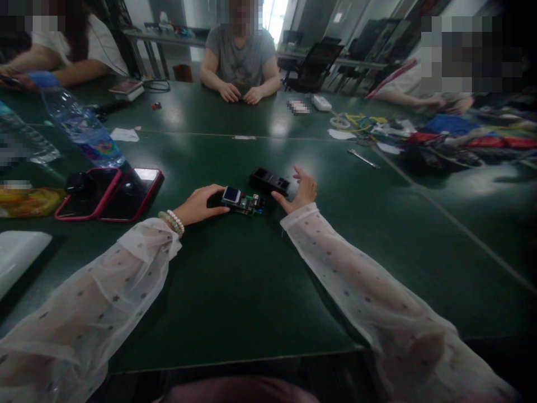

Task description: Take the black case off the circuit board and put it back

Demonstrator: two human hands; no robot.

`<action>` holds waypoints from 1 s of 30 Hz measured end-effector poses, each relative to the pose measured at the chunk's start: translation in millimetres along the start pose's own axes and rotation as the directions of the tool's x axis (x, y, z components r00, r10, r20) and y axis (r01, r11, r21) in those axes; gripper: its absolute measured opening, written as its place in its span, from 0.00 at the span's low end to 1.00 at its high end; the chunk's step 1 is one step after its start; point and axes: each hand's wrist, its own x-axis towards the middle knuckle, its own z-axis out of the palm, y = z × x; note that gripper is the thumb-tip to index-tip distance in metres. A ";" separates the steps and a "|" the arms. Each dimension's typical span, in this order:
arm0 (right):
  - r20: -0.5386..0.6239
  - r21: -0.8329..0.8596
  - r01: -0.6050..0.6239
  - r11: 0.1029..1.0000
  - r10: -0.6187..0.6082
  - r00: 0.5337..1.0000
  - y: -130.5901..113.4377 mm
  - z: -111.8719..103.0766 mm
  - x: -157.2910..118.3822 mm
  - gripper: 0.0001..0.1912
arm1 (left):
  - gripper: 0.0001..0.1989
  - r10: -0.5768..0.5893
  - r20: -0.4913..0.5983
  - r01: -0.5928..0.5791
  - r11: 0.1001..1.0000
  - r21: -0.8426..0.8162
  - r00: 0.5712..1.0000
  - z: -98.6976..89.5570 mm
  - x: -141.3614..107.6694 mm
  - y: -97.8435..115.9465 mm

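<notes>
A small circuit board (pixel 250 205) with a square screen at its left end is near the middle of the green table. My left hand (pixel 204 204) has that left end between thumb and fingers. Just behind the board lies a black plastic case (pixel 268 180) with cut-out openings. My right hand (pixel 302 191) is at the case's right end, fingers spread and thumb pointing toward it. Whether the thumb touches the case I cannot tell.
Two red-edged phones (pixel 133 196) lie to the left, near a tilted-looking water bottle (pixel 84 126). Tangled cables (pixel 361 123) and a metal tool (pixel 363 159) are on the right. Across the green table (pixel 235 291) sits a person in a grey shirt (pixel 240 61); others sit at both sides.
</notes>
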 end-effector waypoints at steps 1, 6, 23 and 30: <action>-0.005 -0.002 0.010 1.000 -0.010 1.000 0.6 0.3 0.2 0.49 | 0.26 0.001 0.000 -0.001 1.000 -0.003 1.000 -0.2 -0.1 0.4; 0.005 -0.008 0.038 0.999 -0.038 0.999 7.8 2.9 2.0 0.47 | 0.27 -0.011 0.008 0.011 1.000 -0.007 1.000 -1.6 -0.7 3.9; 0.014 0.113 0.314 0.943 -0.318 0.948 -3.2 3.2 -0.5 0.34 | 0.27 0.016 0.000 -0.016 1.000 0.003 1.000 0.7 -0.2 -2.2; -0.085 0.228 0.496 0.838 -0.491 0.867 -46.4 -2.3 -19.7 0.36 | 0.25 0.019 -0.026 -0.020 0.999 -0.038 0.999 2.3 -0.1 -1.0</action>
